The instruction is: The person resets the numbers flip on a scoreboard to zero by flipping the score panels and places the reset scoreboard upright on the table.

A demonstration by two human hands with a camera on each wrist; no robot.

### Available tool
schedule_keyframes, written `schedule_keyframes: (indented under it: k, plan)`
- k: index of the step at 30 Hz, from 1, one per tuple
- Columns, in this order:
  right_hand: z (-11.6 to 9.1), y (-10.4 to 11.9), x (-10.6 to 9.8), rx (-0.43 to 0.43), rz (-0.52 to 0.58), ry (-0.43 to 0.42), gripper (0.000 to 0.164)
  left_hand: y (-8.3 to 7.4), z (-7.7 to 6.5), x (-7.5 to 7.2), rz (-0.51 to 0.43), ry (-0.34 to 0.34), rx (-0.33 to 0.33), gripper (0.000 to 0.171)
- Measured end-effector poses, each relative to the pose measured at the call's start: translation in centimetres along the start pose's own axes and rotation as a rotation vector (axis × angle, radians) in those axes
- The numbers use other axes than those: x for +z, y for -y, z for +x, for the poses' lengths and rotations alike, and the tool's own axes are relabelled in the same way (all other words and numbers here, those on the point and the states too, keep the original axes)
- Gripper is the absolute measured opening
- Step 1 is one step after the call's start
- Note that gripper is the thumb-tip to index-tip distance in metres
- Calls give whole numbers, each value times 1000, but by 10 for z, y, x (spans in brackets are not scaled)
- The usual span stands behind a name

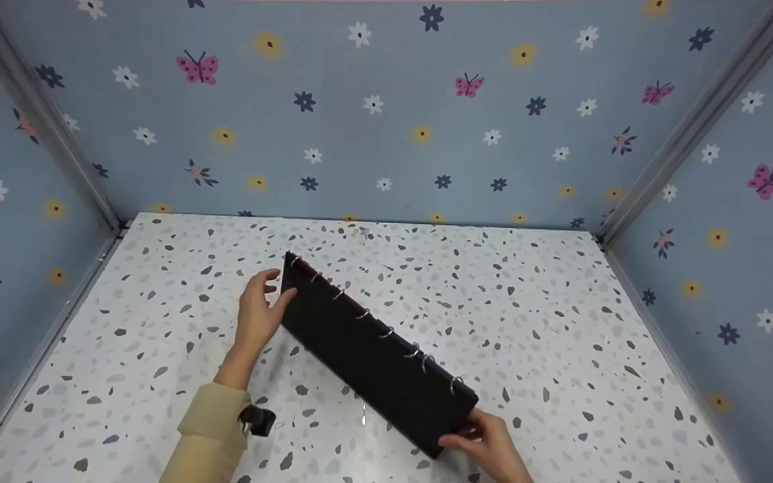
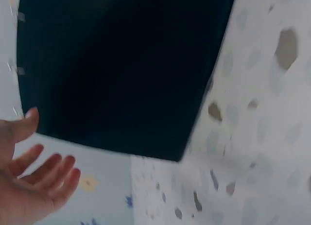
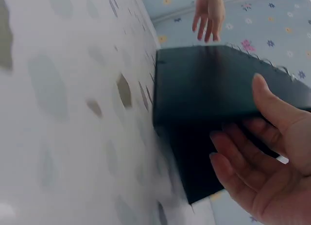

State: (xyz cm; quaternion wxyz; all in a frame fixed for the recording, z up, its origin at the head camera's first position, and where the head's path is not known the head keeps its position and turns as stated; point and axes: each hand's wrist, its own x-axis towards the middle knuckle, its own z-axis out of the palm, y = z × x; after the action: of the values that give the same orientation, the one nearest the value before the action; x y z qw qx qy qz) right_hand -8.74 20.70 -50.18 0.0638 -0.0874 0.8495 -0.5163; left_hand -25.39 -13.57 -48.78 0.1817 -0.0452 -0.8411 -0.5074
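A black ring-bound stand (image 1: 373, 355), its two panels spread like a tent, sits slantwise on the speckled tabletop. Several metal rings line its upper edge; no pages can be made out. My left hand (image 1: 260, 312) is at its far left end, fingers loosely bent and spread. In the left wrist view, the thumb of the left hand (image 2: 29, 176) overlaps the panel's corner; whether it touches is unclear. At the near right end, my right hand (image 1: 487, 443) holds the panel's edge. The right wrist view shows the right hand (image 3: 272, 162) with its thumb above the panel and fingers beneath.
The white speckled tabletop (image 1: 547, 322) extends around the stand. Blue walls with flowers and butterflies enclose it: a back wall (image 1: 400, 74), a left wall (image 1: 17, 235) and a right wall (image 1: 742, 268). A dark wrist device (image 1: 259, 420) sits at the left cuff.
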Motion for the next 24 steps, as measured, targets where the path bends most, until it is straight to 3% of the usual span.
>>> schedule_keyframes:
  k: [3, 6, 11, 14, 17, 20, 22, 24]
  plan:
    - [2, -6, -14, -32, -39, 76, 20, -21, -29, 14, 17, -59, 65, 44]
    - [8, -20, -26, -73, -82, 95, 16, -44, -63, 33, 28, -61, 99, 50]
    - [20, -42, -41, -75, -153, -23, 11, -78, -119, 72, 31, 7, 118, 70]
    - [28, -50, -47, -42, -178, -130, 9, -90, -147, 95, 66, 38, 207, 89]
    - [35, -55, -51, 14, -194, -220, 9, -96, -165, 114, 187, 22, 347, 105]
    - [40, -60, -53, 82, -200, -275, 9, -99, -174, 130, 377, -29, 452, 114]
    - [43, -62, -55, 113, -208, -296, 9, -102, -178, 138, 495, -34, 455, 118]
    - [45, -64, -56, 127, -218, -308, 8, -105, -180, 144, 575, -15, 415, 121]
